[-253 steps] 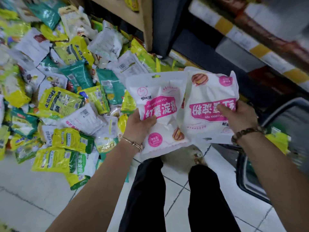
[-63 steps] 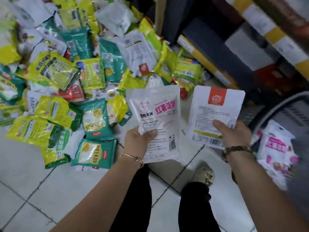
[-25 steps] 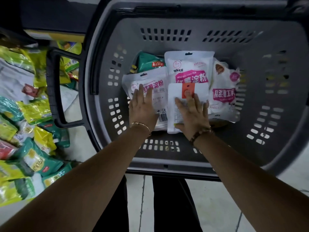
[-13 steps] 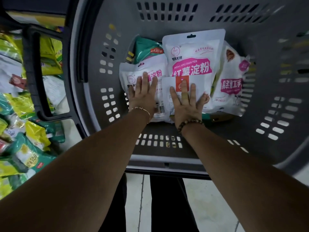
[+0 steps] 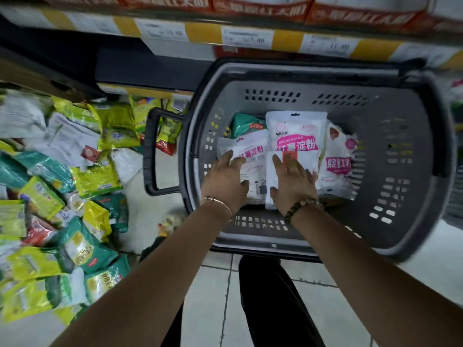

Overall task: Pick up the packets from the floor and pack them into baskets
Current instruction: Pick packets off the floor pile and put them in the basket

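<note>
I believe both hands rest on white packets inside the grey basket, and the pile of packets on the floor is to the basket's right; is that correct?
Not quite: the head view shows the pile of packets on the floor to the left of the grey basket. The left hand and right hand do rest on white packets inside it.

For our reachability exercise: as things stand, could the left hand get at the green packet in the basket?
Probably yes: the left hand is over a white packet in front of the green packet, whose top lies uncovered.
</note>
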`<state>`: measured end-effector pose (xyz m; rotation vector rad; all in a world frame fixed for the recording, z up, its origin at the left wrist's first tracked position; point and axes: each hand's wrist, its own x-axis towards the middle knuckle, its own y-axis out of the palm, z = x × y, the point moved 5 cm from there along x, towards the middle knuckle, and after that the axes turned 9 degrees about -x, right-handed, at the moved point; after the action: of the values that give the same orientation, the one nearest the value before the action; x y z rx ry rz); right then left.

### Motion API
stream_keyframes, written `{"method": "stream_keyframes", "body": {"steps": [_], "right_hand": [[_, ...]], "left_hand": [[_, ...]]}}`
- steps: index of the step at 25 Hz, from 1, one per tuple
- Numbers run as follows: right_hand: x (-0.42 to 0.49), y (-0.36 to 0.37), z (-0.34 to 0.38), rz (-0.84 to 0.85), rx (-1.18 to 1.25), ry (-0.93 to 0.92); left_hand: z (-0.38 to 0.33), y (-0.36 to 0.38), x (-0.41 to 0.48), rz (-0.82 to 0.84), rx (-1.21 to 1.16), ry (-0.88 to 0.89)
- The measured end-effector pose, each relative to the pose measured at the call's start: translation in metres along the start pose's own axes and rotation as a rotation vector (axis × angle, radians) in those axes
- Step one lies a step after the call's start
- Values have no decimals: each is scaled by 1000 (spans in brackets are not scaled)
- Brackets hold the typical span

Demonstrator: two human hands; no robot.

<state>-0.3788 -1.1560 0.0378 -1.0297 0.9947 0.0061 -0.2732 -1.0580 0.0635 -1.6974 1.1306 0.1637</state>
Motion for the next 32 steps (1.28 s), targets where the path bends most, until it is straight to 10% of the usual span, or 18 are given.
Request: {"method": "stream_keyframes", "body": {"steps": [17, 25, 32], "right_hand": [[20, -44, 337, -287, 330, -310], [172, 55, 356, 94, 851, 377], [317, 111, 340, 203, 464, 367]], "left_hand": [[262, -189, -16, -243, -368, -211], [375, -139, 20, -201, -543, -398], [432, -55, 96, -260, -760, -516]]}}
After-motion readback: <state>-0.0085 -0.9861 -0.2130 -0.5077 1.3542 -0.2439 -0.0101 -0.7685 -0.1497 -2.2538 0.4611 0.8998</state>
